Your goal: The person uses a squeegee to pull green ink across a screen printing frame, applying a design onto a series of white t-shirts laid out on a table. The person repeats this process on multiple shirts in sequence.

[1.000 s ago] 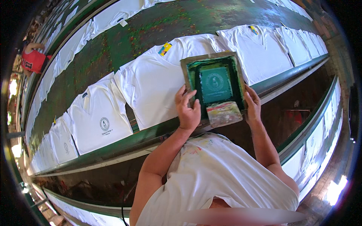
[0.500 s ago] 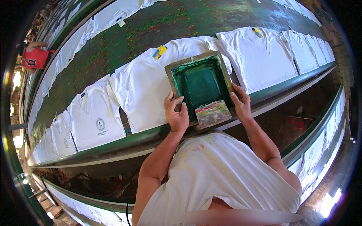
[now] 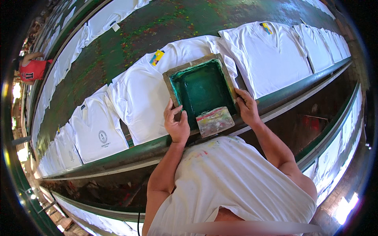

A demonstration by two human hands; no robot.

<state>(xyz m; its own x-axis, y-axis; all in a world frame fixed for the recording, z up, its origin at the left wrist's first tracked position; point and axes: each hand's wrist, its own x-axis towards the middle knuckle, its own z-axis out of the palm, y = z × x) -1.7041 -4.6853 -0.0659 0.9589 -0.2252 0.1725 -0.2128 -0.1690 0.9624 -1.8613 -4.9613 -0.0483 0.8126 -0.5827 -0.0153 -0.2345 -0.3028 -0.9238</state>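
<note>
A wooden screen-printing frame with dark green mesh is between my two hands, over the lower right part of a white V-neck T-shirt. Whether the frame touches the cloth I cannot tell. My left hand grips its left side near the front corner, thumb and fingers bent around the wood. On the opposite side my right hand holds the right edge. Inside, a paint-smeared squeegee leans against the near end. The shirt's area beneath the frame is hidden.
The long green table bears a row of white shirts; to the left, a shirt carries a round dark print. Another shirt lies to the right. Behind me runs a second table edge. A person in a red top stands far left.
The view has turned slightly, so the frame, shirts and hands appear a little further left. Both hands keep their hold on the frame, and the squeegee stays at its near end.
</note>
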